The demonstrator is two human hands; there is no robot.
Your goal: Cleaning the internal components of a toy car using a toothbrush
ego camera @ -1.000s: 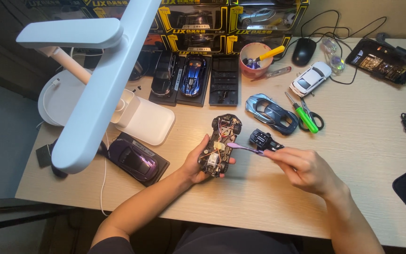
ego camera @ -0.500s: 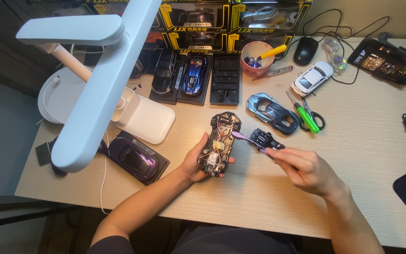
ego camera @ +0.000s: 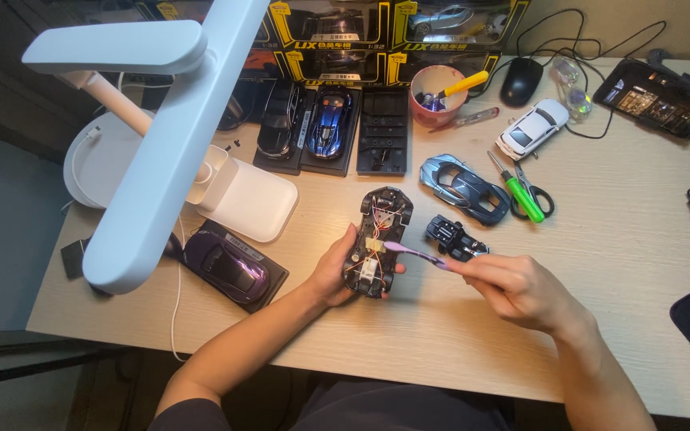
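Chassis (ego camera: 378,243) first: your left hand (ego camera: 337,275) cups it from the left and below, fingers closed round its near end, lifting that end off the desk (ego camera: 616,263). Its body shell is off, so the red wires and small white parts inside lie open to view.

To the left of that grip, a purple car (ego camera: 224,262) sits whole on its black base, under the white lamp (ego camera: 153,144). Beyond your hold, three more black bases stand in a row; two carry cars and the right-hand one (ego camera: 384,130) is bare.

Just right of the chassis, your right hand (ego camera: 513,289) pinches a slim purple tool (ego camera: 415,253) between thumb and fingertips, with its tip resting on the middle of the chassis among the wires. What the tip is doing there is too small to tell.

Beside the tool, apart from both hands, lies a small black part (ego camera: 454,238), and beyond it the blue shell (ego camera: 465,187), loose on the desk. Farther right are a green screwdriver (ego camera: 518,190) and scissors (ego camera: 537,198), neither in use.

As I judge it, stripping is done and work inside is under way; the shell and black part are not yet back on.
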